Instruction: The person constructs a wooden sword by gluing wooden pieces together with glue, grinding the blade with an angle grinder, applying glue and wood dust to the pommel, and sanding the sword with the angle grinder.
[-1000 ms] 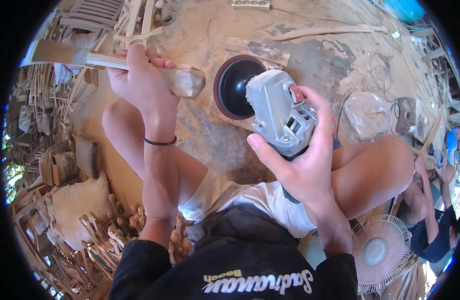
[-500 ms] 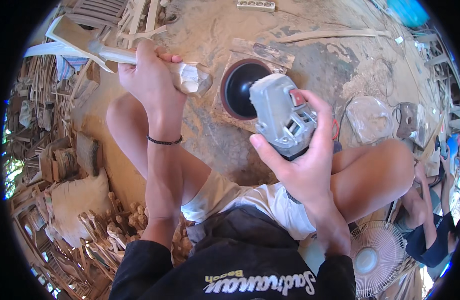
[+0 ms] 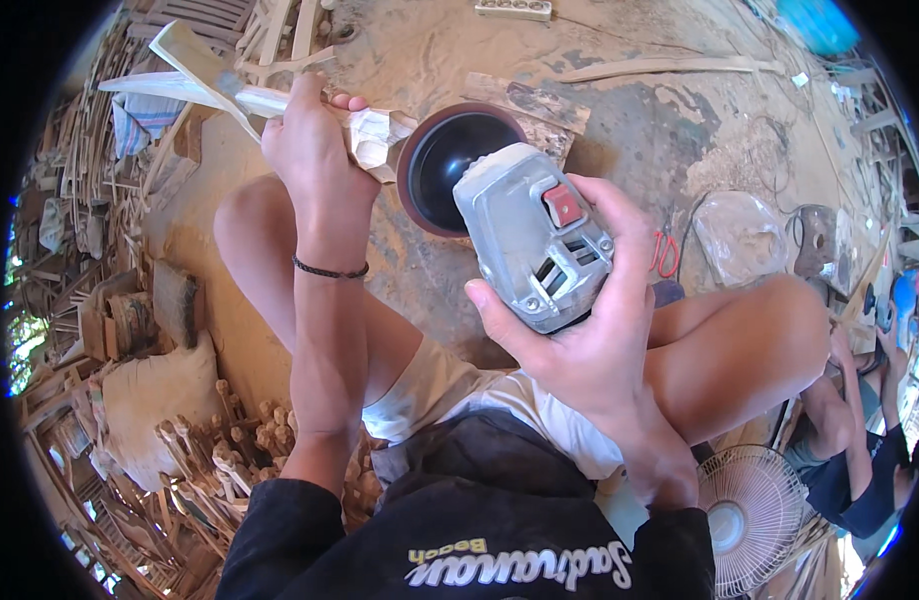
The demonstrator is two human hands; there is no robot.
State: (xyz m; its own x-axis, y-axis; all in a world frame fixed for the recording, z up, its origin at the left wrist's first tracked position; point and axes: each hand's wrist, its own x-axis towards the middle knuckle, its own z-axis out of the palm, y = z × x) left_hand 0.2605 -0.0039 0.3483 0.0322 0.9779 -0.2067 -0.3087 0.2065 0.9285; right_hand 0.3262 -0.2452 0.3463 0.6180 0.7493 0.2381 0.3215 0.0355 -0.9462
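Note:
My left hand [image 3: 305, 145] is wrapped round the narrow neck of a carved wooden piece [image 3: 374, 136]. Its pale, faceted end points right, and long thin flared arms spread out on the far left side. My right hand [image 3: 600, 330] grips the body of a grey handheld grinder [image 3: 525, 235] with a red switch. A large round black disc [image 3: 445, 165] with a brown rim sits at the grinder's far end, partly covered by the body. The disc's left rim is close to the faceted end; whether they touch, I cannot tell.
Beyond the disc, wooden boards [image 3: 530, 105] lie on the dusty floor. A power strip [image 3: 514, 10] is at the top. Carved sticks [image 3: 250, 450] are heaped by my left side, near a cushion [image 3: 160, 410]. A fan [image 3: 745, 515] stands at lower right, near another person [image 3: 860, 470].
The grinder and its disc have moved left and tilted, showing more of the switch side. The wooden piece has shifted slightly right, bringing its faceted end and the disc closer together.

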